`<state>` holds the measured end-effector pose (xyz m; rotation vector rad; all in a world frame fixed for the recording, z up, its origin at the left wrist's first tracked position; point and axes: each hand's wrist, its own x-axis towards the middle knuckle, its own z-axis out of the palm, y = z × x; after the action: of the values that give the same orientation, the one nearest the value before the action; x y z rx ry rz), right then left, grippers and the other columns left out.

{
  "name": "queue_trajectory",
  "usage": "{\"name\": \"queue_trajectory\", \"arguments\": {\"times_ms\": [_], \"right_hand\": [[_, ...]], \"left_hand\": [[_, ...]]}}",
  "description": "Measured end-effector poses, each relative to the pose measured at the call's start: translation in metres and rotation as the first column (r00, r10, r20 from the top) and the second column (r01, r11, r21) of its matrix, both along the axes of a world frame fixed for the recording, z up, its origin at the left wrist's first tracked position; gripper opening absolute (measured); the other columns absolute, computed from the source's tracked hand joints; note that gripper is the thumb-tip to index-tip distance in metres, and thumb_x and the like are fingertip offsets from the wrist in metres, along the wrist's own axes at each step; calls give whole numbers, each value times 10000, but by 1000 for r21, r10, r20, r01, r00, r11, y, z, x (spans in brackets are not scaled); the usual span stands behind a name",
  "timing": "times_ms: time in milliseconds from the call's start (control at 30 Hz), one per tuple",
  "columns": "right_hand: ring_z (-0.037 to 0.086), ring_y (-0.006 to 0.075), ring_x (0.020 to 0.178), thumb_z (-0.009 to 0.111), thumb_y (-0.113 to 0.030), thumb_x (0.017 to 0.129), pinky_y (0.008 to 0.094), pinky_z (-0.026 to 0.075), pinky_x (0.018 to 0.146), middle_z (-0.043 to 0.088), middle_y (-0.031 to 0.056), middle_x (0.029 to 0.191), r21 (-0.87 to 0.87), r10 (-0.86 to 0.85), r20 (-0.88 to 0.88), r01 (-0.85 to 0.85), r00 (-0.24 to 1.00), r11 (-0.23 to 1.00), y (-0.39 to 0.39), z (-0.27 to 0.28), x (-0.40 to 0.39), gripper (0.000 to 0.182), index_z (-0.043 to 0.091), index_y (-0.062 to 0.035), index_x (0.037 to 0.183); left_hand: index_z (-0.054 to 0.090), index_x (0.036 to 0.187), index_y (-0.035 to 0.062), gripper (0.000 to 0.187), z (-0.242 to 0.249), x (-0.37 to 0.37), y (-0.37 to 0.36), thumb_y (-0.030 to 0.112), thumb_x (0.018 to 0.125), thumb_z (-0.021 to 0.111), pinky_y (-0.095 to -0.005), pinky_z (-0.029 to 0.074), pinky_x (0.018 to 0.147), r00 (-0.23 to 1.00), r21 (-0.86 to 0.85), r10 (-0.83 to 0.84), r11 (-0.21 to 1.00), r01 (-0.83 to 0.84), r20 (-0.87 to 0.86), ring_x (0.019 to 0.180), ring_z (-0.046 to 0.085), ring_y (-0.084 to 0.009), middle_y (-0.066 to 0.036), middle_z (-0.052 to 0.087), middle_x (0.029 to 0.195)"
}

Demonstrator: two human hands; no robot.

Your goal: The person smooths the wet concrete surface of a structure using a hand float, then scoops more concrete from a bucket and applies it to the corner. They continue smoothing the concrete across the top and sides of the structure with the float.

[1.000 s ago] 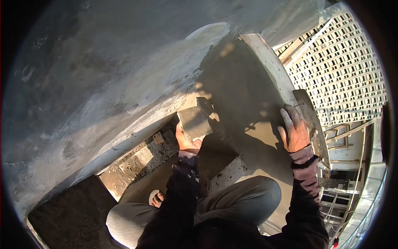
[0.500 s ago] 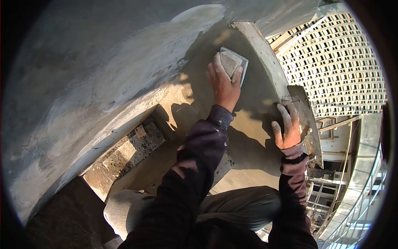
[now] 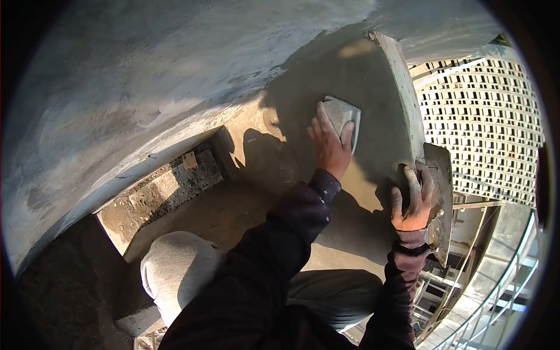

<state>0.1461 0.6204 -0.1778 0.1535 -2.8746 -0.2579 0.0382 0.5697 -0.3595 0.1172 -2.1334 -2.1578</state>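
Note:
A flat float with a pale block-like back (image 3: 339, 116) lies against the smooth grey cement surface (image 3: 312, 70). My left hand (image 3: 333, 144) is wrapped round the float, fingers on its left side and thumb on its right. Farther right, my right hand (image 3: 415, 201) rests at the lower end of the board (image 3: 403, 87) that edges the cement. Its fingers are bent and apart, with the fingertips on the edge. Just beyond them stands a rough, cement-marked plank (image 3: 441, 175). No tool shows in my right hand.
A curved grey wall (image 3: 146, 76) rises at the left. Below it is a rough ledge with rubble (image 3: 169, 189). My knees (image 3: 181, 262) are bent at the bottom. Beyond the right edge are a lattice block wall (image 3: 478, 116) and a metal railing (image 3: 510, 297) lower down.
The view has shifted, so the scene sits lower and farther right at the top. My left hand has drawn the float down the cement, nearer my right hand, which stays at the board's edge.

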Motion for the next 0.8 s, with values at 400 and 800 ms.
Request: {"name": "queue_trajectory", "arguments": {"times_ms": [400, 800], "right_hand": [[498, 390, 1112, 592, -52, 777, 413, 426, 939, 435, 230, 1241, -59, -31, 0, 31, 1000, 998, -1, -2, 1, 389, 562, 0, 1160], [468, 397, 1125, 589, -47, 792, 426, 404, 956, 436, 242, 1216, -8, -29, 15, 29, 999, 1000, 1, -2, 0, 382, 557, 11, 1168]], "left_hand": [[144, 1380, -101, 783, 29, -17, -10, 384, 896, 523, -521, 310, 967, 999, -85, 19, 996, -23, -51, 1088, 414, -492, -339, 401, 1212], [142, 1391, -88, 811, 11, -11, -14, 395, 881, 549, -531, 329, 952, 998, -33, -48, 998, 49, 43, 1092, 414, -483, -338, 363, 1268]]}}
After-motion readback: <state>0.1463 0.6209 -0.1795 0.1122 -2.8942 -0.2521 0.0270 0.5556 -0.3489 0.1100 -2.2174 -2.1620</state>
